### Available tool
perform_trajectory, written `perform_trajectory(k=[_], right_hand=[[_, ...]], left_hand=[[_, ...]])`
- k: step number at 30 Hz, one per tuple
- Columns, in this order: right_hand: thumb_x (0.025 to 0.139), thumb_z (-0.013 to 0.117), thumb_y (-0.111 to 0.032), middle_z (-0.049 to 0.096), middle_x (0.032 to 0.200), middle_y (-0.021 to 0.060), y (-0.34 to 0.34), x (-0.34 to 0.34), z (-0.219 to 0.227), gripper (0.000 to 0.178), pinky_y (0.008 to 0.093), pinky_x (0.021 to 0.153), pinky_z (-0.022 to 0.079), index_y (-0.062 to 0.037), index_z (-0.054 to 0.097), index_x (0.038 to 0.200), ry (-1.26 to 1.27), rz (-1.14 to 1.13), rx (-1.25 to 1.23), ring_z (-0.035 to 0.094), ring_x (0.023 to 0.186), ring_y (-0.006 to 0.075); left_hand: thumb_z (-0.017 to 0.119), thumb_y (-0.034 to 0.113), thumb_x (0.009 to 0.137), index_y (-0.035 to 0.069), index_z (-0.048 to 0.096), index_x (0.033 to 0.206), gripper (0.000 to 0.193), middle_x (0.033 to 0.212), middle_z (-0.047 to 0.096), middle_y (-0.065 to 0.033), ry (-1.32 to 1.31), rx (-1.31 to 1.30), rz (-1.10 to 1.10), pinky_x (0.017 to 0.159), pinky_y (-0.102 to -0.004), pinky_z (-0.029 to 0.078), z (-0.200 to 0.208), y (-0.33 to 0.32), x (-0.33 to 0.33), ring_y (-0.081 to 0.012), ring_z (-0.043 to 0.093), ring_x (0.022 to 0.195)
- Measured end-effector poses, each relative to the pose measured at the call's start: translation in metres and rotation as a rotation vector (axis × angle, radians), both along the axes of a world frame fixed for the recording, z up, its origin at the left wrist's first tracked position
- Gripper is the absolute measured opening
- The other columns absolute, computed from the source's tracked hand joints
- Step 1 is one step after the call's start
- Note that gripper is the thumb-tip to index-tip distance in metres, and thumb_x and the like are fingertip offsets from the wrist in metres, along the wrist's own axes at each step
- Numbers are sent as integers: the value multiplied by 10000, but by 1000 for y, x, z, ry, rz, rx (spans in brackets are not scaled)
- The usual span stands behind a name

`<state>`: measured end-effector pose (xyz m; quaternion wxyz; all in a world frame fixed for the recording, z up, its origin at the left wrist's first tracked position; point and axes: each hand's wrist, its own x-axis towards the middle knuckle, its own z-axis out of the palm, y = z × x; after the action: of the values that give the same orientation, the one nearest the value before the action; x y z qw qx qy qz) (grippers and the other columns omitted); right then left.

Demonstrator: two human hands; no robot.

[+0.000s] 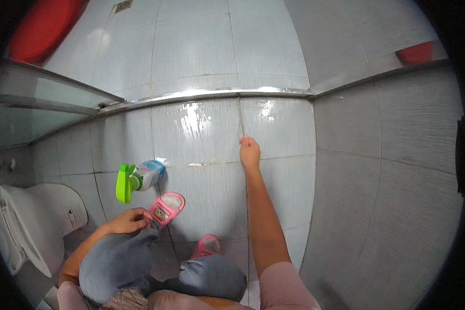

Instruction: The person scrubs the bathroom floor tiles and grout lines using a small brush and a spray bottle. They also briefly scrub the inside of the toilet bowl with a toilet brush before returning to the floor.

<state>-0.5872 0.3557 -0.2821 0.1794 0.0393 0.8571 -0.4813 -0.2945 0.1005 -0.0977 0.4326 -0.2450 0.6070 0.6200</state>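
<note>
My right hand [250,152] reaches forward over the wet tiled floor [201,139], its fingers pinched together above a grout line. A thin, pale sliver [241,126] runs from the fingertips along that line, too faint to name. My left hand [131,221] rests by my left knee with the fingers curled in, close to a pink slipper [166,206] on my foot. Whatever those fingers hold, if anything, is hidden. Ahead of the left hand is a spray bottle [149,174], white and blue with a bright green trigger head [123,183].
A white toilet [51,206] stands at the left. Beyond a metal threshold strip [201,94] lie more tiles, a floor drain [123,6] and a red basin [44,31]. A glass door [46,103] juts in from the left; a grey tiled wall [377,196] rises on the right.
</note>
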Motion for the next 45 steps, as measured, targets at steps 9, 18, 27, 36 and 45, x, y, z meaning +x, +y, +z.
perform_trajectory(k=[9,18,27,36,45], right_hand=[[860,410,-343,616,791,178,5,-6,14,390,370,692,441,-18,624,837,5,47,91,584,750,326],[860,410,-329,583,711,192,5,2,26,386,388,636,428,3,601,809,-69,37,99,575,690,311],[873,410,-314,581,696,147,94,146,38,381,340,636,426,14,598,820,-124,16,138,546,654,220],[878,407,-294,585,685,137,101,167,36,370,311,650,427,11,612,833,-190,-36,106,540,645,205],[872,429,-291,609,759,167,102,168,34,352,331,655,436,7,615,851,-131,-52,65,577,698,252]], left_hand=[[495,82,850,15,504,1039,201,929,561,-51,-3,5,-7,789,-259,418,3,0,-2,-116,515,868],[484,80,852,7,493,1054,215,939,558,-55,28,74,22,807,-267,413,-3,-5,6,-125,515,887],[484,56,835,8,500,1040,211,934,549,-50,29,123,86,796,-258,413,2,-8,12,-127,515,883],[496,75,834,20,495,1048,221,954,548,-49,31,85,-62,812,-264,404,7,-2,-2,-120,508,883],[508,63,833,23,518,1043,215,905,556,-33,17,116,-44,793,-240,409,-4,3,2,-102,510,876]])
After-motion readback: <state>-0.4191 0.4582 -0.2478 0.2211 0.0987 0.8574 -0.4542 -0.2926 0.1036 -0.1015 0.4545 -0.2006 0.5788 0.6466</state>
